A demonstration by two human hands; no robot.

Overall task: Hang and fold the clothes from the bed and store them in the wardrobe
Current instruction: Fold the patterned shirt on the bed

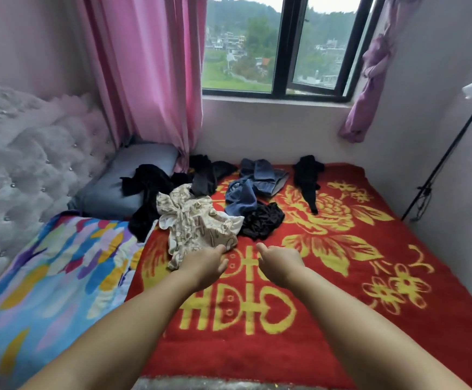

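- The bed (341, 319) fills the view, covered by a fuzzy red blanket with a yellow flower pattern; a patchwork quilt (46, 277) in bright colours lies bunched along its left edge, and a grey-blue pillow (122, 187) sits against the tufted headboard (26, 170)
- The clothes are strewn across the far half of the bed, ahead of both hands: limp black garments (147, 192), a crumpled blue denim piece (254, 181), and a black one apart to the right (309, 178)
- Nearest is the cream printed garment (198, 223), soft and rumpled, its long axis running from far left towards the near hem
- The left hand (206, 264) is loosely curled with fingertips touching that hem; whether it already pinches the cloth cannot be told
- The right hand (281, 260) hovers just right of the hem, thumb forward, holding nothing, so the left looks better placed to lift first
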